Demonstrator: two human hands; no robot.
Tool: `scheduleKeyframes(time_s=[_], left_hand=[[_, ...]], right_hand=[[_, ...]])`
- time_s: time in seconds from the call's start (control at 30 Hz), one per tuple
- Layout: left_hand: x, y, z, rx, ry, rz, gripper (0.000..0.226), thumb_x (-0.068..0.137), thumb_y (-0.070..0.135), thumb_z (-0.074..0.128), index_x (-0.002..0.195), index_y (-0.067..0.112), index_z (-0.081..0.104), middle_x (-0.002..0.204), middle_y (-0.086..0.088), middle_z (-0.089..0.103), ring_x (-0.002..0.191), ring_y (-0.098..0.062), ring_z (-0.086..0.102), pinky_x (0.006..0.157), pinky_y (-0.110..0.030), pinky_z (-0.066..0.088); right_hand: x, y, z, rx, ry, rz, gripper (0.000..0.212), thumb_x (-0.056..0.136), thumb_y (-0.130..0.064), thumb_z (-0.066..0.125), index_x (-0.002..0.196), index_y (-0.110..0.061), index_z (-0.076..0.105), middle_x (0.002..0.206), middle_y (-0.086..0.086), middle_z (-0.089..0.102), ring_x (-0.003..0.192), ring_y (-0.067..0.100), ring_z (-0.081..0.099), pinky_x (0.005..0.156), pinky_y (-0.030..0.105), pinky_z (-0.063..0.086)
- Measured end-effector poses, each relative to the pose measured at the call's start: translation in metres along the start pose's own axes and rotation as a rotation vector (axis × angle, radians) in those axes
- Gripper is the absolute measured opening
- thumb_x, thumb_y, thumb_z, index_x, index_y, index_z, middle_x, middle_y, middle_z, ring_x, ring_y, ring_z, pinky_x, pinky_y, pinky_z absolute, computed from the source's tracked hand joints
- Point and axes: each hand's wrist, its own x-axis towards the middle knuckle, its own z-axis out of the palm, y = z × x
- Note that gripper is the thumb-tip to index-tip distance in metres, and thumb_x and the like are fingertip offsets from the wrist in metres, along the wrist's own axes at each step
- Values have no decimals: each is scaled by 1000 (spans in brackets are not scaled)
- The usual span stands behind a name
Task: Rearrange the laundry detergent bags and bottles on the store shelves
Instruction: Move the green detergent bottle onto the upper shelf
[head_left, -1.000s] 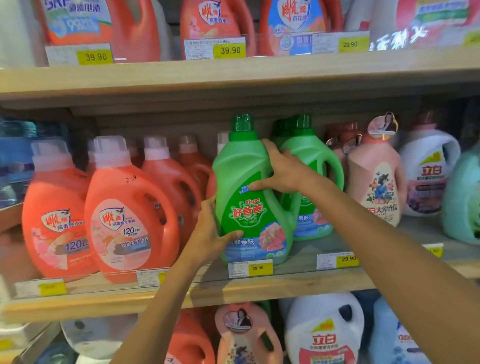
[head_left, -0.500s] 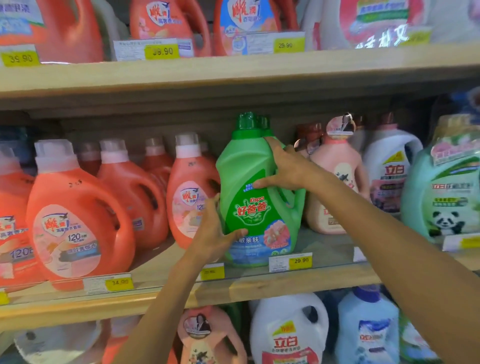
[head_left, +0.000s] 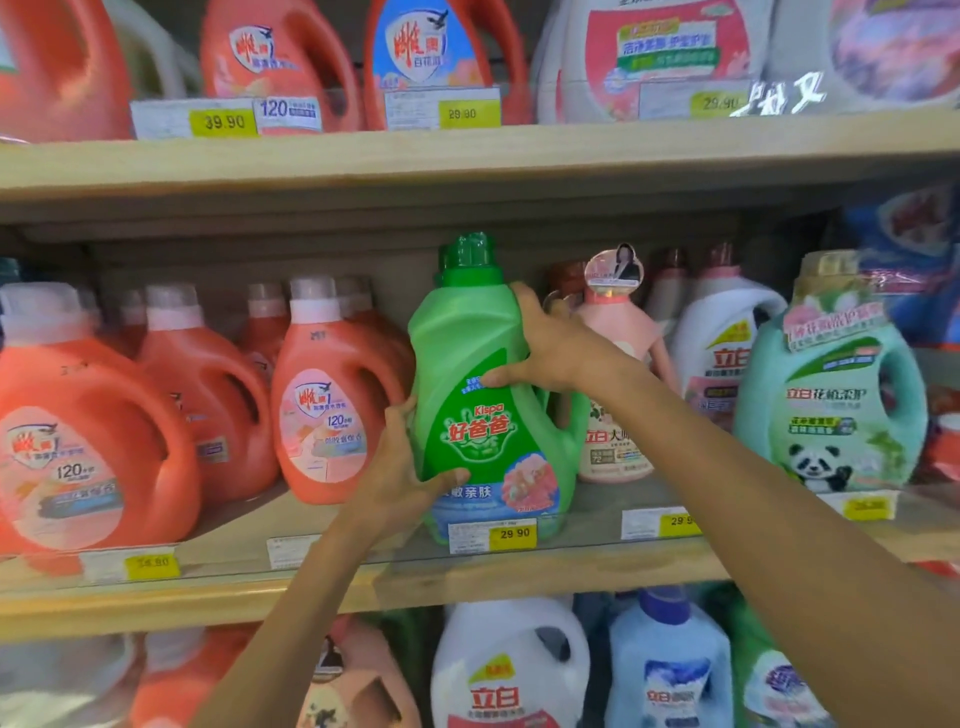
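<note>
The green bottle (head_left: 467, 332) stands upright at the front of the middle shelf (head_left: 519, 577), between an orange bottle (head_left: 332, 415) and a pink bottle (head_left: 613, 452). The left hand (head_left: 400, 478) grips its lower left side, thumb across the label. The right hand (head_left: 550, 348) curls over its upper right side by the handle. Behind it there seems to be a second green cap, though that part is blurred.

Retail shop aisle. Tiered wooden shelves (head_left: 467, 156) carry rows of identical orange detergent bottles (head_left: 332, 415) and other brands. Yellow price tags (head_left: 511, 534) reading 29.90 and 39.90 line the shelves' front edges.
</note>
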Motion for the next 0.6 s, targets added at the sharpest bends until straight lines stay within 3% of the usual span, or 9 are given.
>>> scheduleKeyframes(time_s=[0.27, 0.4, 0.6], left_hand=[[-4, 3, 3, -18, 16, -15, 106, 64, 45, 86, 147, 28, 22, 144, 0, 47, 132, -15, 53, 108, -47, 48], [-11, 6, 5, -2, 18, -22, 104, 74, 30, 88, 151, 18, 19, 145, -2, 46, 133, -14, 51, 110, -45, 47], [-22, 8, 9, 61, 87, -20, 105, 73, 53, 78, 153, 19, 19, 151, -6, 41, 140, -20, 45, 115, -49, 41]], right_hand=[[-2, 1, 6, 6, 37, -28, 116, 73, -51, 81, 156, -26, 3, 144, 24, 32, 136, 43, 36, 107, 48, 37], [-3, 2, 12, 25, 60, -23, 115, 75, -49, 81, 157, -25, 3, 145, 22, 31, 137, 41, 34, 108, 46, 36], [-10, 3, 18, 38, 119, -25, 115, 76, -51, 79, 158, -22, 3, 146, 24, 31, 135, 41, 37, 108, 42, 36]])
